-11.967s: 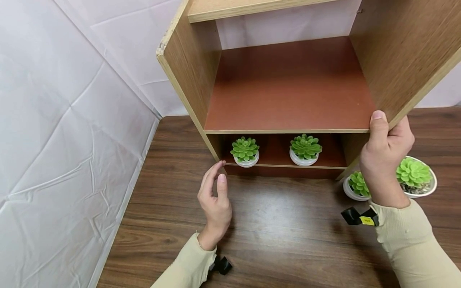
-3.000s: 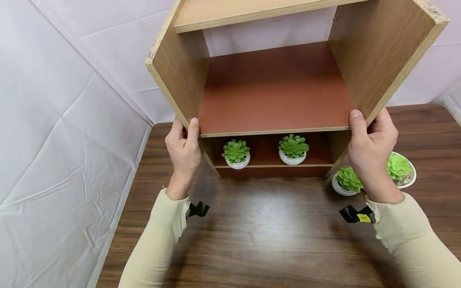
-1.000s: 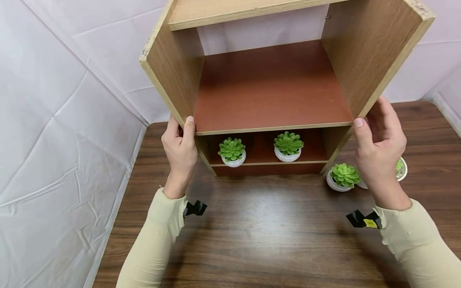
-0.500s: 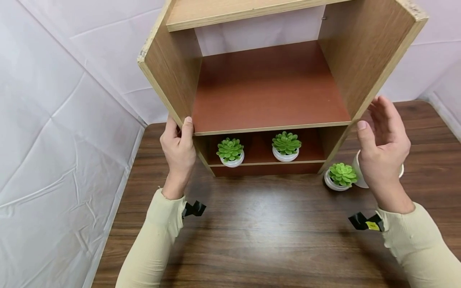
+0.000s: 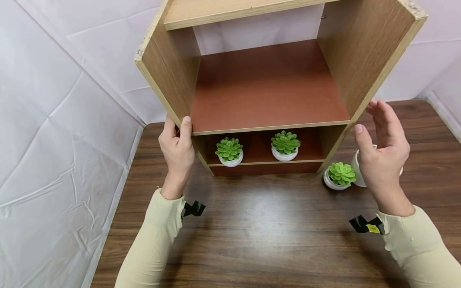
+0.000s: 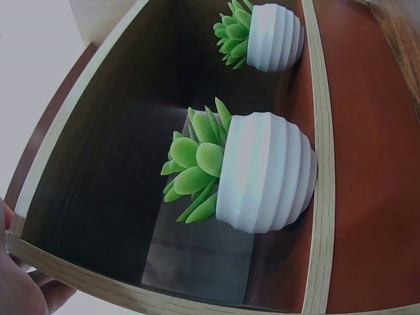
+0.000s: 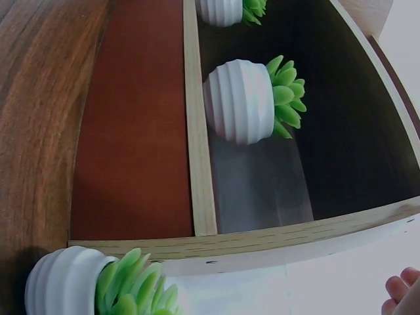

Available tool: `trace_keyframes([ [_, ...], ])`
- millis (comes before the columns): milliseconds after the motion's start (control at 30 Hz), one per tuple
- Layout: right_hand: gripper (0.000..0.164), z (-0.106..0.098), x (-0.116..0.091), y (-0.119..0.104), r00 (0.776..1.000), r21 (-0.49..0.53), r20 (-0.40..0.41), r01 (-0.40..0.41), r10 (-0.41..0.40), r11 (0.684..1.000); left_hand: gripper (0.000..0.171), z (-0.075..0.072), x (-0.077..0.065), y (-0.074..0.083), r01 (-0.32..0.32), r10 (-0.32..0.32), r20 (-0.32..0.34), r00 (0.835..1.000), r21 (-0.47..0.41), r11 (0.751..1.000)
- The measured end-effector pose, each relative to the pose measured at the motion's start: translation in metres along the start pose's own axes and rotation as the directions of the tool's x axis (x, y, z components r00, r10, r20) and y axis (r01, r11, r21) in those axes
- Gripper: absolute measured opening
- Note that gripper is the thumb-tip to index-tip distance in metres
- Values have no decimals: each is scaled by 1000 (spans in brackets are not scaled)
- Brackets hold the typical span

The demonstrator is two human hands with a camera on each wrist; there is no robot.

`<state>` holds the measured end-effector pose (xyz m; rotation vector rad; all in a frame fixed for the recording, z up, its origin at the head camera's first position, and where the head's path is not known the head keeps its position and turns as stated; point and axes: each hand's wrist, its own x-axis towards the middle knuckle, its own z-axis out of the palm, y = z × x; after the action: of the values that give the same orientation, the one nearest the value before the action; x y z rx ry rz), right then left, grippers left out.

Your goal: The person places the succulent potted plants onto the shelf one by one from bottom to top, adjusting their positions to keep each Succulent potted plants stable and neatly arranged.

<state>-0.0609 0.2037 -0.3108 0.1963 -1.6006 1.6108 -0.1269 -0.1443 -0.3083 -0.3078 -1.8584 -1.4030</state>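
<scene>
My left hand (image 5: 177,154) grips the left side panel of a wooden shelf unit (image 5: 270,88), thumb on its front edge. Beside the right side panel, my right hand (image 5: 385,160) has its fingers loosely bent and thumb apart, holding nothing. Two green succulents in ribbed white pots, a left one (image 5: 229,150) and a right one (image 5: 285,145), stand upright in the lower compartment. In the left wrist view the nearer white pot (image 6: 266,174) sits close to the compartment's front edge. The right wrist view shows fingertips (image 7: 398,292) away from the panel.
On the brown wooden table (image 5: 259,232), a third potted succulent (image 5: 340,176) stands right of the unit. Next to it, a larger white pot (image 5: 359,176) is mostly hidden behind my right hand. White sheeting (image 5: 68,160) hangs at the left and back.
My left hand has risen from in front of the unit and taken hold of its left panel. The right hand has let go of the right panel and moved slightly outward.
</scene>
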Motion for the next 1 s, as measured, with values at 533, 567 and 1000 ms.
trace_keyframes([
  [533,46,-9,-1,5,1000,-53,6,4,-4,999,21,0,-1,0,2,-2,2,1000,-3,1000],
  [567,46,-10,-2,5,1000,-64,10,4,-3,998,21,0,0,0,0,0,2,1000,-5,1000],
  [1000,48,-18,-9,10,1000,-173,27,-9,14,985,17,1,0,0,4,-4,-3,1000,-5,1000],
])
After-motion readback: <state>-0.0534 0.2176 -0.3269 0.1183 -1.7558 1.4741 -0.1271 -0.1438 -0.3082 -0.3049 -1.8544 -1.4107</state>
